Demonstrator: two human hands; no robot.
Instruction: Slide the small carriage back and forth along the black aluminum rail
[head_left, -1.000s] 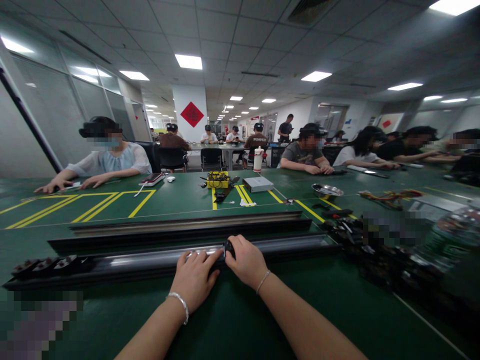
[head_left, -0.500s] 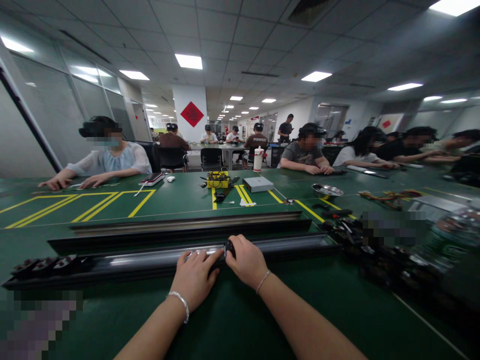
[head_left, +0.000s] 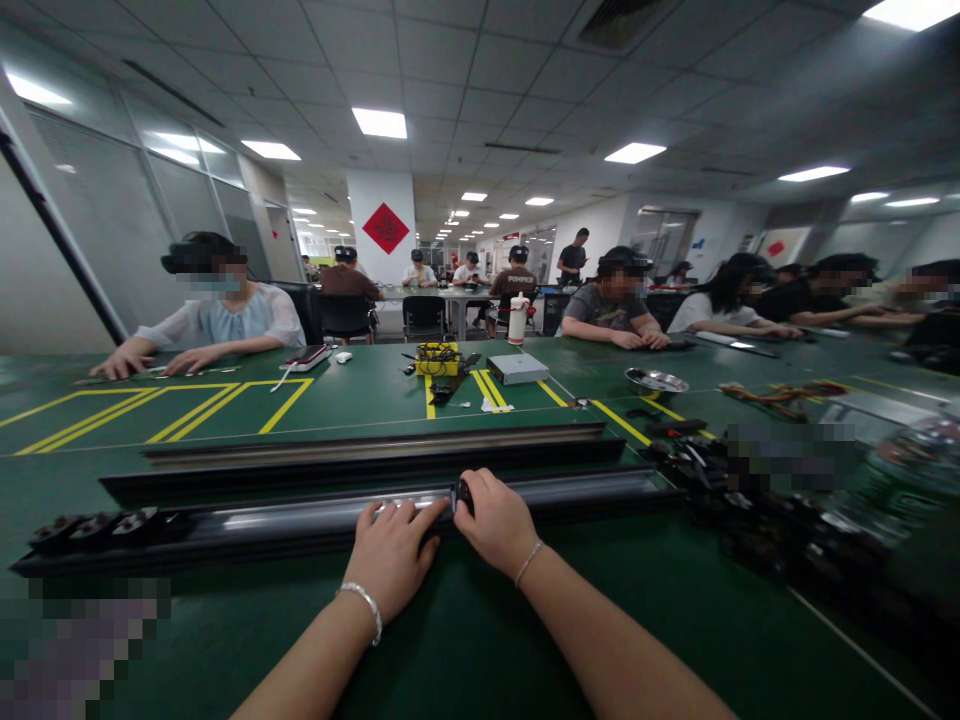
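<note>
Hands side by side on nearest black rail (head_left: 300, 525): left hand (head_left: 391, 555) flat, fingers spread; right hand (head_left: 496, 520) pinching small black part (head_left: 462, 494).

We work at a wide green desk (head_left: 465, 640) marked with yellow lines (head_left: 285, 405). Directly on it lie three long dark rails (head_left: 360, 462), side by side, the nearest carrying small black parts (head_left: 90, 527) at its left end. Farther back sit a yellow box (head_left: 437, 360), a grey box (head_left: 516, 368) and a metal bowl (head_left: 655, 381).
</note>
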